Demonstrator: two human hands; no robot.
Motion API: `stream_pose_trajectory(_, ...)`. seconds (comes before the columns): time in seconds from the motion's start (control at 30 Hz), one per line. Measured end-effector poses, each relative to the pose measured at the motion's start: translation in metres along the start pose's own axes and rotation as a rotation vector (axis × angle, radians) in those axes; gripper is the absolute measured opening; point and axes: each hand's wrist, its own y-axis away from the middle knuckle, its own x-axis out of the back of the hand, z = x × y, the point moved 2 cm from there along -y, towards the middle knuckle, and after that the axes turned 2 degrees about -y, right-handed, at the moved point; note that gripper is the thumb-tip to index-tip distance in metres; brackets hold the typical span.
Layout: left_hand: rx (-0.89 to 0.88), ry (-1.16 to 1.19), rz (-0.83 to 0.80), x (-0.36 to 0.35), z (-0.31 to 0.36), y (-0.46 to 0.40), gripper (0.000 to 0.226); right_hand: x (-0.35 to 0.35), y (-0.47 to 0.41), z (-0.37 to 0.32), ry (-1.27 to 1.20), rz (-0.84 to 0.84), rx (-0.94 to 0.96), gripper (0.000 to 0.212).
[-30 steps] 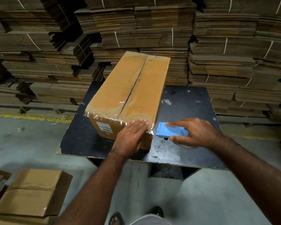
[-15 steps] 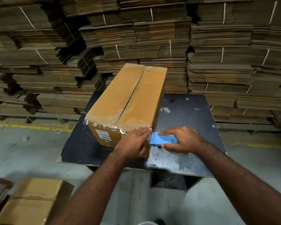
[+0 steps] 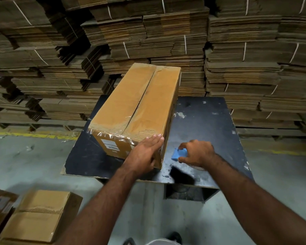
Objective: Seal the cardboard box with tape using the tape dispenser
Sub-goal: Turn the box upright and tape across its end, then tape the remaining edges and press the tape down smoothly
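Box (image 3: 136, 106) lay lengthwise on desk (image 3: 208, 121), near end toward viewer. Left hand (image 3: 145, 152) flat, fingers straight, pressed on box's near right corner over clear tape. Right hand (image 3: 196, 152) just right of box, fingers curled round blue dispenser (image 3: 177, 154). Judged: box stiff, light enough to steady one-handed; tape slick, clingy; dispenser best gripped round its body.

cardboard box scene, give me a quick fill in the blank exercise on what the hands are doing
1. The left hand lies flat on the near end of the ____.
2. The right hand grips a tape dispenser coloured ____.
3. The box sits on a ____ table.

Missing words: box; blue; black
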Motion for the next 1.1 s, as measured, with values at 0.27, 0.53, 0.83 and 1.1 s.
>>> stream_pose_trajectory(0.27, 0.05, 0.057, 0.026, -0.004, 0.03, -0.021, 0.086, -0.113, 0.005, 0.039, -0.163, 0.177, -0.425, 0.061)
stream_pose_trajectory(0.53, 0.089, 0.087, -0.021, -0.005, 0.032, -0.028, 0.086, -0.14, 0.017, 0.031, -0.382, 0.088, -0.402, 0.053)
stream_pose_trajectory(0.83, 0.273, 0.378, 0.349, 0.029, -0.01, 0.006, 0.067, -0.029, 0.012, 0.015, -0.465, 0.378, -0.337, 0.033)
stream_pose_trajectory(1.1, 0.908, 0.62, 0.841, 0.056, -0.144, 0.06, 0.005, 0.08, -0.03, -0.154, -0.631, 0.65, 0.259, 0.028)
